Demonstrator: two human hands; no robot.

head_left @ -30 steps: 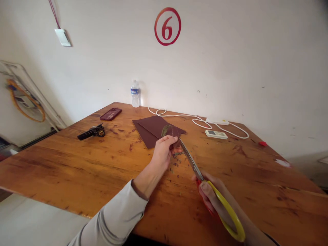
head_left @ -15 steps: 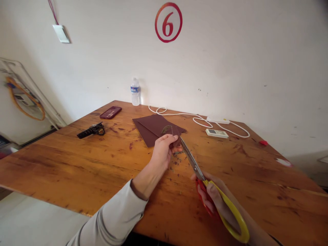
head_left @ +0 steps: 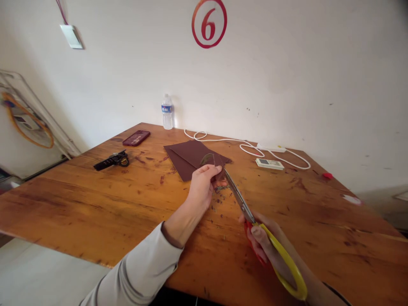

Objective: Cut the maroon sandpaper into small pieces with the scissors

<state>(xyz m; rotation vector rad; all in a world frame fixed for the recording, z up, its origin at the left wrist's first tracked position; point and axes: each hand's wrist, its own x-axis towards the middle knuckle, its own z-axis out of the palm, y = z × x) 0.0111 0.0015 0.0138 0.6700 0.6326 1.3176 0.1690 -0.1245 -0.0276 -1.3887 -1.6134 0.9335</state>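
My left hand (head_left: pixel 201 187) pinches a small dark brown piece (head_left: pixel 218 160) of sheet material between thumb and fingers. A dotted or stitched line runs over that piece, and a thin curved strip stands out at its left. In my right hand (head_left: pixel 267 240) is a pair of large scissors (head_left: pixel 239 199) with yellow and red handles. The blade tips meet the edge of the brown piece beside my left fingers; the blades look nearly closed. Two larger dark brown sheets (head_left: pixel 181 156) lie overlapped on the table just behind my left hand.
Small scraps (head_left: pixel 219 195) are scattered on the wooden table (head_left: pixel 127 216) below the hands. Left are a phone (head_left: pixel 136 138) and a black strap-like item (head_left: pixel 111 160); a water bottle (head_left: pixel 167 112) stands by the wall. A white cable (head_left: pixel 223 140) and white remote (head_left: pixel 269 164) lie right.
The view has shifted slightly, so the background sits a little higher in the picture. The scissor handles have moved a little; both hands keep their holds.
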